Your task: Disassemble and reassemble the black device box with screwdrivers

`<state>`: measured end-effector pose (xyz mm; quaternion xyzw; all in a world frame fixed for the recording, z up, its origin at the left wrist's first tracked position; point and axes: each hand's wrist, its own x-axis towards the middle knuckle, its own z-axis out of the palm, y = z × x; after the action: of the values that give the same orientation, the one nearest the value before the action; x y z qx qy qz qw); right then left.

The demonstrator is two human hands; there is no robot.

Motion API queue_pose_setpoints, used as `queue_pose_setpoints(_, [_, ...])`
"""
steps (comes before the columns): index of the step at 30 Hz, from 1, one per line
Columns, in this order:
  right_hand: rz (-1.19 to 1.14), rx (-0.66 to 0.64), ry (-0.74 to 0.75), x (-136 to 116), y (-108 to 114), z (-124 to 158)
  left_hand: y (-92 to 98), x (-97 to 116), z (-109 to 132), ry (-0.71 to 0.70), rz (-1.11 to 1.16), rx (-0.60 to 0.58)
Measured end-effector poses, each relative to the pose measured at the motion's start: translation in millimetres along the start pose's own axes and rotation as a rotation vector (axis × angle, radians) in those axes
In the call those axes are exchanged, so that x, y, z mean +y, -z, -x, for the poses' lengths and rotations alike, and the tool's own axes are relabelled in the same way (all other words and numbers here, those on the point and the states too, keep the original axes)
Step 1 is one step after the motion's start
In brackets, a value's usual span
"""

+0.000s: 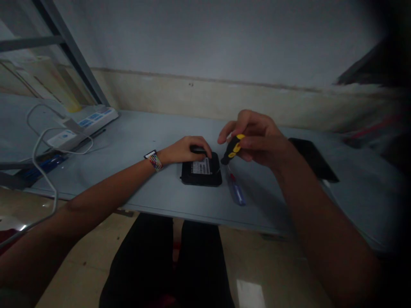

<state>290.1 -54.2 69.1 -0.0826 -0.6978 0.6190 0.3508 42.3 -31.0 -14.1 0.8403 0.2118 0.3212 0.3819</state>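
A person's left hand clasps the far edge of a box on the tabletop; the right hand grips a yellow screwdriver just above the box's right edge, a blue screwdriver lying beside the box

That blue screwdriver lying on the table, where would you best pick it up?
Probably from above, by the handle of the blue screwdriver: it lies flat on the table, thick handle nearest the front edge, thin shaft pointing toward the black box.
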Motion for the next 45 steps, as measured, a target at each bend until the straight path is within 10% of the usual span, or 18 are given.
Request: queue_pose_setpoints(45, [-0.027, 0.033, 0.027, 1.2, -3.2, -1.3, 0.7, -1.8, 0.4, -0.030, -0.029, 0.000])
